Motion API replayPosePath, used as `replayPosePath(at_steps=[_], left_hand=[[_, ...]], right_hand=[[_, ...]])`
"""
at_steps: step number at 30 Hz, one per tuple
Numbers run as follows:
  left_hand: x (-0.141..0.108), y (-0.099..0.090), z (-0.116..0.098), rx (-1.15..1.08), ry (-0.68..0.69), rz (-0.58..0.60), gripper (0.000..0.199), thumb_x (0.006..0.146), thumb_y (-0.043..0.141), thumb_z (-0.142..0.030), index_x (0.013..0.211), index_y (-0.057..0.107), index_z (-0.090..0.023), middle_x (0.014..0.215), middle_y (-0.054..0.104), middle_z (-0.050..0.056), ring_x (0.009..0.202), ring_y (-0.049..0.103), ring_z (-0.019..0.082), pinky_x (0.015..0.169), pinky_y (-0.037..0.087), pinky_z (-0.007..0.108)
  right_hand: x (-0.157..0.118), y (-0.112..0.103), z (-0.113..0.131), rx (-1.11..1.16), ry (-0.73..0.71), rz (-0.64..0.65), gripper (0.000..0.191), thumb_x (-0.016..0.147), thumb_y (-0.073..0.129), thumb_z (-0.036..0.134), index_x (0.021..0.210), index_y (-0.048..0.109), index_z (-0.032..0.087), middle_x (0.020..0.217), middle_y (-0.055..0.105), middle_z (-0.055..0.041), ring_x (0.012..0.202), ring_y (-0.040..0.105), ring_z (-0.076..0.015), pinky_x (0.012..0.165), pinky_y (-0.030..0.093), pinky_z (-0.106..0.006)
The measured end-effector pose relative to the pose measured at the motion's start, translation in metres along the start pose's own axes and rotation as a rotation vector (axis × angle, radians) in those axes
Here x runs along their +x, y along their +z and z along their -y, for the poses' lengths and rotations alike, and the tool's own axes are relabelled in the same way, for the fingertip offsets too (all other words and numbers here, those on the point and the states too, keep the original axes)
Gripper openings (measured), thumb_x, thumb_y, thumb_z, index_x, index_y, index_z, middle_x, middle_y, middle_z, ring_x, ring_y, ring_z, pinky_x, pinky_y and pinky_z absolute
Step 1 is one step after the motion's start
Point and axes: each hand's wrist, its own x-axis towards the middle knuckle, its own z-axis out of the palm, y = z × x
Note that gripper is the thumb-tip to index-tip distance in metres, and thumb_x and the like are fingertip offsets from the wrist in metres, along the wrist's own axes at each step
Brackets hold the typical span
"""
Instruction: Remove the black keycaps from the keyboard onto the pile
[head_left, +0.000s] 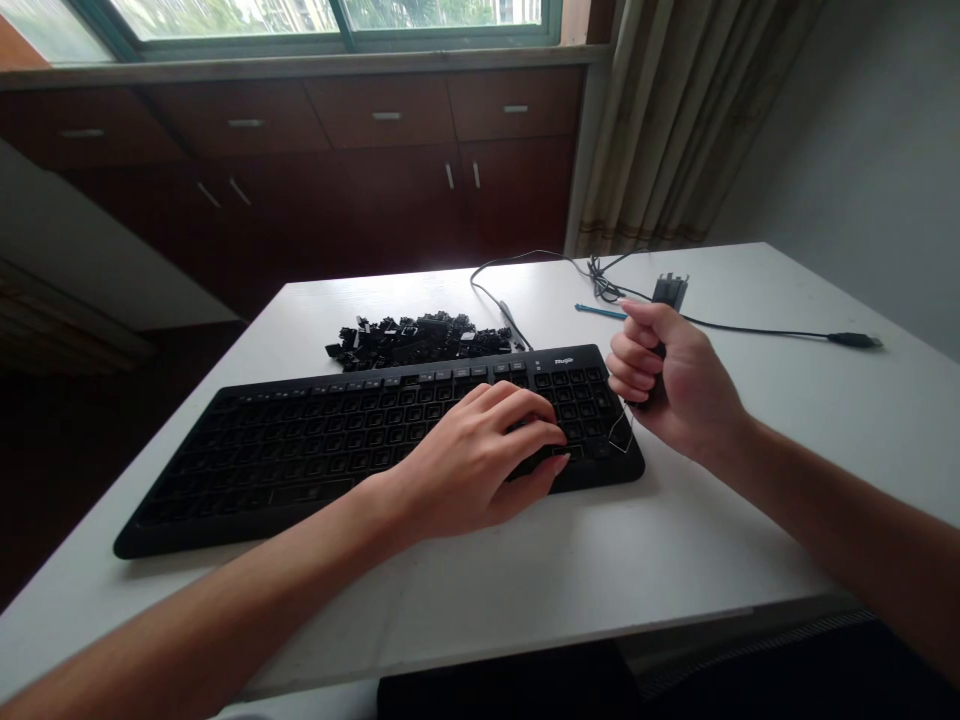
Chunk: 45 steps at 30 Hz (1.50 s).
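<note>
A black keyboard (315, 490) with most of its keycaps off lies slanted across the white table. Over its right part rests my left hand (487, 450), fingers bent and thumb apart, the tips touching near the number pad; no object shows in it. My right hand (660, 375) is wrapped around a black keycap puller (670, 290), held upright above the keyboard's right end. The puller's thin wire loops (621, 432) point down at the number pad's right edge, and its pronged end sticks up past my thumb.
Behind the keyboard is a heap of loose black keycaps (416, 340). A blue stick-like tool (600, 311) lies near the bundled cable (600, 275), whose USB plug (855, 340) is at the right. Beyond the white table (510, 590) stand dark red cabinets (375, 200) and a curtain (645, 120).
</note>
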Motion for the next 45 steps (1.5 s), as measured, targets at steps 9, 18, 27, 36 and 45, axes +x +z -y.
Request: replayPosePath(at_steps=[9,18,27,36,45], left_hand=[[0.000,-0.001,0.000,-0.001,0.001,-0.001,0.013,0.098,0.062,-0.024,0.107,0.068,-0.018,0.110,0.068,0.007,0.099,0.061,0.021,0.090,0.049,0.038],[0.000,0.000,0.001,-0.005,0.004,-0.006,0.014,0.097,0.063,-0.022,0.110,0.068,-0.019,0.112,0.068,0.007,0.100,0.061,0.020,0.090,0.050,0.038],[0.001,-0.001,0.000,-0.007,-0.005,0.000,0.014,0.097,0.064,-0.021,0.111,0.068,-0.020,0.112,0.068,0.006,0.099,0.062,0.020,0.090,0.049,0.038],[0.000,-0.003,-0.001,0.017,0.012,0.004,0.015,0.097,0.063,-0.021,0.112,0.067,-0.020,0.112,0.068,0.007,0.098,0.062,0.021,0.089,0.050,0.039],[-0.001,-0.001,-0.003,0.123,0.123,-0.009,0.020,0.095,0.065,-0.019,0.114,0.068,-0.017,0.112,0.070,0.009,0.099,0.063,0.023,0.087,0.052,0.040]], right_hand=[[-0.002,0.001,0.003,0.034,-0.019,-0.029,0.044,0.089,0.065,0.028,0.056,0.038,0.022,0.046,0.027,0.0078,0.041,0.020,-0.0084,0.035,0.017,-0.024],[-0.004,0.004,-0.006,-0.023,-0.091,-0.026,0.045,0.089,0.067,0.031,0.056,0.037,0.022,0.046,0.028,0.0078,0.041,0.023,-0.0085,0.037,0.018,-0.026],[-0.030,0.014,-0.016,-0.240,-0.349,0.094,0.045,0.095,0.067,0.030,0.058,0.042,0.022,0.051,0.036,0.0064,0.047,0.030,-0.0093,0.045,0.023,-0.029],[-0.039,0.014,-0.026,-0.367,-0.556,0.108,0.045,0.099,0.063,0.033,0.063,0.040,0.021,0.056,0.038,0.0062,0.050,0.032,-0.0093,0.049,0.025,-0.030],[-0.029,0.006,-0.013,-0.546,-0.453,0.213,0.042,0.094,0.069,0.041,0.064,0.047,0.022,0.058,0.042,0.0048,0.053,0.035,-0.0110,0.050,0.028,-0.030]])
